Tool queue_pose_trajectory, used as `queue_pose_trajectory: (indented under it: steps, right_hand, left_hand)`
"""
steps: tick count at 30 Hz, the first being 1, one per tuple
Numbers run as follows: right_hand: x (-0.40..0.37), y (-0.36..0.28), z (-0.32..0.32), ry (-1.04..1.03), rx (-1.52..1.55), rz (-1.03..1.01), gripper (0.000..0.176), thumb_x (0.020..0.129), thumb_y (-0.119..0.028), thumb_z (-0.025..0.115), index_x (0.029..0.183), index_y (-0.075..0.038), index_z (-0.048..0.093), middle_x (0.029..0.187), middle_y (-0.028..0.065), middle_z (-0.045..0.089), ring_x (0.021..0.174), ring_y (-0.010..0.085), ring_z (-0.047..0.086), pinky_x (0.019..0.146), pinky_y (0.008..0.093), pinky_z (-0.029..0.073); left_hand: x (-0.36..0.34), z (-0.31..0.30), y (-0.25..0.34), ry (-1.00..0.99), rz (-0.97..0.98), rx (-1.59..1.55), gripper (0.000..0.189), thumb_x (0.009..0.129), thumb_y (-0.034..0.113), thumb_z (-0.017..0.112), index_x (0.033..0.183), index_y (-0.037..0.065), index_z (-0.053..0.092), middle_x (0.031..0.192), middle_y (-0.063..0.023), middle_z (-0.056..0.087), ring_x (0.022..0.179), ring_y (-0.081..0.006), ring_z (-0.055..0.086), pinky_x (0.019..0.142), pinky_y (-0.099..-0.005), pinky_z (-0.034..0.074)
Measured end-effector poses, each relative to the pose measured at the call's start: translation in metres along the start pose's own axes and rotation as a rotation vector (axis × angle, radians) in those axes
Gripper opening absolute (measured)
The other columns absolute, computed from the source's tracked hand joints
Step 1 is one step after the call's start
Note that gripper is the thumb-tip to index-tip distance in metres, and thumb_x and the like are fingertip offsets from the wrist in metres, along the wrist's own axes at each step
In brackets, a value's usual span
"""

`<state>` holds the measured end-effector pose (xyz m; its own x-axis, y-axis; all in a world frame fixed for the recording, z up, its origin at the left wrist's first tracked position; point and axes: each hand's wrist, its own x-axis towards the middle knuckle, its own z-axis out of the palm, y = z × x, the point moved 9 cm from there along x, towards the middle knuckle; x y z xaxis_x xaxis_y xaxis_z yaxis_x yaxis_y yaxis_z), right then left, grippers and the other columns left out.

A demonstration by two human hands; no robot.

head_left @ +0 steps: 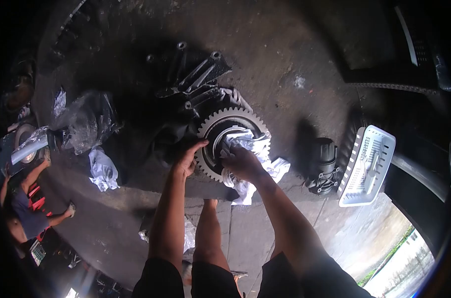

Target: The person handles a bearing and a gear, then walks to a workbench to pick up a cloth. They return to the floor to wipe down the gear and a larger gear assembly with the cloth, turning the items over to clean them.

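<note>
A large toothed metal gear [229, 112] is before me, its ring of teeth facing up and a dark recess inside. My left hand [187, 158] is closed on the gear's left edge, thumb on top; the other fingers are partly hidden. Pressed into the gear's hollow, my right hand [243, 163] grips a crumpled white rag [255, 145]. Loose folds of the rag hang over the gear's right and near edges. Just beyond the gear lies a dark metal bracket [198, 77] with bolt holes.
A pale plastic basket [368, 201] stands at right, beside a dark cylindrical part [327, 156]. Clear plastic wrap [86, 121] and a crumpled white rag [103, 169] lie at left. Another person [29, 213] sits at far left, near a round metal part [24, 141].
</note>
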<state>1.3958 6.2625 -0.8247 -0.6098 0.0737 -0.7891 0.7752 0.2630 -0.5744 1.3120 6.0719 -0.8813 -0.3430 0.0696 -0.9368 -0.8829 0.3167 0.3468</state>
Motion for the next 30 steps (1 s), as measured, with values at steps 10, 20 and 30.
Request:
queue_pose_trajectory:
  steps: [10, 20, 30]
  right_hand:
    - [0.032, -0.001, 0.005, 0.001, -0.092, -0.057, 0.050, 0.082, -0.032, 0.067, 0.119, 0.002, 0.062, 0.108, 0.0242, 0.068, 0.104, 0.0363, 0.066, 0.088, 0.0413, 0.050]
    - [-0.034, -0.005, -0.026, 0.045, -0.070, -0.169, 0.037, 0.093, -0.030, 0.061, 0.115, -0.001, 0.065, 0.108, 0.0211, 0.069, 0.099, 0.0321, 0.067, 0.088, 0.0382, 0.051]
    - [-0.091, 0.057, -0.048, 0.224, 0.507, -0.332, 0.028, 0.092, -0.022, 0.058, 0.104, 0.002, 0.066, 0.095, 0.0142, 0.064, 0.086, 0.0186, 0.057, 0.079, 0.0366, 0.046]
  left_hand:
    - [0.021, -0.002, -0.009, -0.067, 0.003, -0.104, 0.032, 0.066, 0.023, 0.087, 0.091, 0.018, 0.067, 0.078, 0.0092, 0.055, 0.042, -0.0017, 0.024, 0.036, -0.0180, 0.013]
    - [-0.054, 0.053, 0.015, -0.232, 0.194, -0.038, 0.043, 0.074, 0.015, 0.080, 0.114, 0.006, 0.065, 0.100, -0.0026, 0.068, 0.091, -0.0133, 0.063, 0.077, -0.0285, 0.049]
    - [-0.148, 0.119, 0.031, 0.037, 0.575, 0.536, 0.053, 0.075, 0.028, 0.079, 0.111, -0.005, 0.060, 0.096, -0.0228, 0.070, 0.088, -0.0312, 0.070, 0.079, -0.0405, 0.053]
